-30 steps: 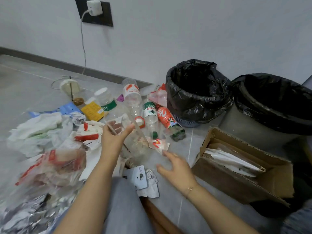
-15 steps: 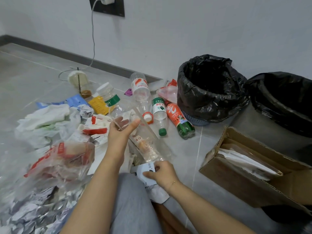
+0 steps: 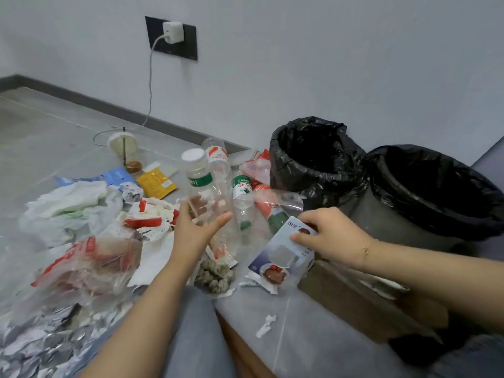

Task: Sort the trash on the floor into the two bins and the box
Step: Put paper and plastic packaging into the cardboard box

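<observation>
Looks like a plain indoor room, home or office unclear: grey tiled floor, bare pale wall with dark skirting, charger plugged in far left, 2 bag-lined bins right.

A pale grey wall fills the upper part of the frame. On it, at upper left, sits a dark socket plate with a white charger plugged in. A white cable drops from it to the grey tiled floor, looping past the dark skirting board.
</observation>
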Tool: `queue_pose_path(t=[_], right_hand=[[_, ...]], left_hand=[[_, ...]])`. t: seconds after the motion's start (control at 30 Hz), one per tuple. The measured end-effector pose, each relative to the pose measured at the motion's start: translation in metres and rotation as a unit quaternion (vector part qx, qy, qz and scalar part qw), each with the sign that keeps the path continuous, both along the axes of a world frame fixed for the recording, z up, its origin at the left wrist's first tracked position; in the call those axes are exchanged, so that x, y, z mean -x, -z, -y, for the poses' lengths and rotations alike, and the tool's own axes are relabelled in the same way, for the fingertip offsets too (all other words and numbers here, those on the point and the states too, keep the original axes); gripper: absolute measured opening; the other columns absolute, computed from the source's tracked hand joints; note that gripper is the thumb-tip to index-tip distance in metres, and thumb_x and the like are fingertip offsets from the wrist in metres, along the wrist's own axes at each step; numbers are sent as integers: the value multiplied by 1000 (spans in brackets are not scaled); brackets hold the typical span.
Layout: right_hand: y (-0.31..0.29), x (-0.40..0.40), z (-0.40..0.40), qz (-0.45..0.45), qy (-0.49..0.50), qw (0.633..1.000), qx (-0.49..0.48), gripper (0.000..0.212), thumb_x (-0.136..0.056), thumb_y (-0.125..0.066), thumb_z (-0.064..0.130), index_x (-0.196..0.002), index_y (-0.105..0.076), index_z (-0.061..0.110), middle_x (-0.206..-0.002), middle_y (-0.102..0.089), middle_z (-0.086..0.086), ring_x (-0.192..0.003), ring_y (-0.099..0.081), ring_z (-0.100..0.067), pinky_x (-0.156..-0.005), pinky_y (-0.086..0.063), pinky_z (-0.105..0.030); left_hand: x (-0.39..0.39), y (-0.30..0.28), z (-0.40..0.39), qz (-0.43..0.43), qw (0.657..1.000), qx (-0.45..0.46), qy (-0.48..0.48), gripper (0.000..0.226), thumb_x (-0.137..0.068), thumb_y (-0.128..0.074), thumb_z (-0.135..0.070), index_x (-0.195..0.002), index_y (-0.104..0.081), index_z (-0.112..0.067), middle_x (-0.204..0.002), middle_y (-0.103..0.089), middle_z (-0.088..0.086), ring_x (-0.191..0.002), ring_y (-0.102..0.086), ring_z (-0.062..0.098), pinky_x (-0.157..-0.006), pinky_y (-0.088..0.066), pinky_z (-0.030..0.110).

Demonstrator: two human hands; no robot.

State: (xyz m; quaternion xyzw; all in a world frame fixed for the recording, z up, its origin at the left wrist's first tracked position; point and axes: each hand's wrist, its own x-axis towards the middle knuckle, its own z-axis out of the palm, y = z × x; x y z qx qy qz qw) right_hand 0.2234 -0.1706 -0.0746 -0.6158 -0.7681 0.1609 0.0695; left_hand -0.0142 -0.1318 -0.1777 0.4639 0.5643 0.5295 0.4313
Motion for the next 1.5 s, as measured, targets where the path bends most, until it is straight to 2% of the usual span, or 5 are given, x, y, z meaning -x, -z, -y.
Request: queue_pose_path(t=[0.47,0.87,1.07,1.27,1.5], right_hand=[[-91,-126,14,-67,83,984,-140,12,-91,-59,29,-90,-64,18,-84,-65,10,-76,-61,-7,-64,-48,-22],[-84,-188,-10,-86,69,991,82,13,-86,-64,16,-90,-68,4,-88,-72,-6,-79,-70,-15,-65,-54,-22],[-85,-193,-9,-12,55,994,92,15,-86,-65,19,-89,-67,4,-88,-70,-6,-71,-62,-8,-61,-48,-17],[-97,-164,5,62,-20,994,83,19,-88,-63,24,-83,-61,6,-81,-59,-4,-71,-50,-12,-69,-42,-30],[-130,-125,46,123,-97,987,23,13,-92,-59,27,-97,-64,16,-92,-63,4,-85,-56,-12,-77,-43,-27]], left_hand=[[-106,-125,-15,-184,957,-204,99,96,-63,-86,-39,-140,-30,-35,-140,-44,-11,-128,-42,9,-106,-37,34],[-202,-123,-124,-410,877,-141,206,86,-85,-70,-24,-152,-19,-11,-160,-17,6,-146,-17,18,-114,-16,25],[-183,-92,-68,-309,917,-190,163,47,-88,-66,-19,-132,-53,-22,-139,-49,-5,-128,-47,12,-109,-37,31],[-164,-90,11,-179,919,-106,335,65,-82,-71,-41,-139,-39,-43,-138,-41,-28,-116,-45,-11,-88,-37,5],[-174,-91,45,-107,919,-123,360,24,-82,-72,-30,-104,-67,-23,-127,-59,-18,-117,-51,-8,-94,-42,14]])
